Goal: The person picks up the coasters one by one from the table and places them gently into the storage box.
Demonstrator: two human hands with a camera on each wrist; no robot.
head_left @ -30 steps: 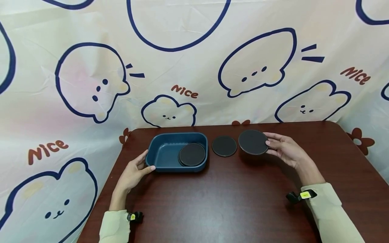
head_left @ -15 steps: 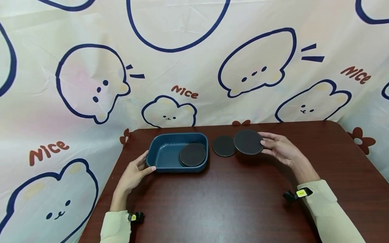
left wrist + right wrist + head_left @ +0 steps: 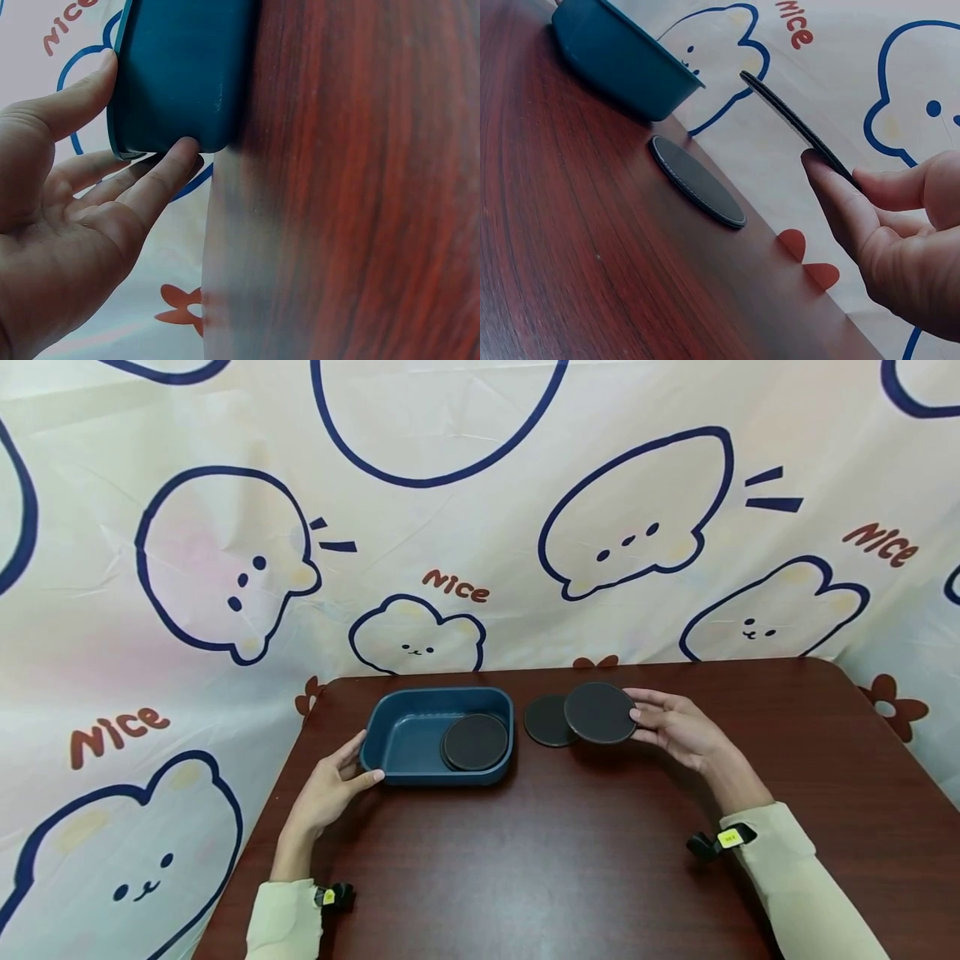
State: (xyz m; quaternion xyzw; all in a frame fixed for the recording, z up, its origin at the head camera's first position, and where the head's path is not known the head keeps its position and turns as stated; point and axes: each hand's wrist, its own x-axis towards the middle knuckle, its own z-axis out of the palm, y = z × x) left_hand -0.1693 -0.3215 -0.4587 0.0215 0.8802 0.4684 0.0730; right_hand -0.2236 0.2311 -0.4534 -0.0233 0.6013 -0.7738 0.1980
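A dark blue rectangular tray (image 3: 402, 779) with raised walls stands at the back of the table. My left hand (image 3: 327, 789) holds its front left corner, the thumb at the rim and the fingers against the end wall (image 3: 176, 90). Inside, at the right end, lie black round coasters (image 3: 476, 742), seemingly stacked; how many I cannot tell. My right hand (image 3: 686, 731) pinches another black coaster (image 3: 597, 713) by its right edge, thumb on top. It is held tilted above the table, partly covering a coaster (image 3: 543, 724) that lies flat beside the tray; the right wrist view shows the two apart.
The dark brown wooden table (image 3: 480, 868) has its back edge against a pale cloth (image 3: 450, 527) printed with cartoon outlines. Each wrist wears a black strap with a small camera.
My right hand has moved left with the pinched coaster, which now overlaps the flat coaster in the head view. My left hand and the tray have stayed put.
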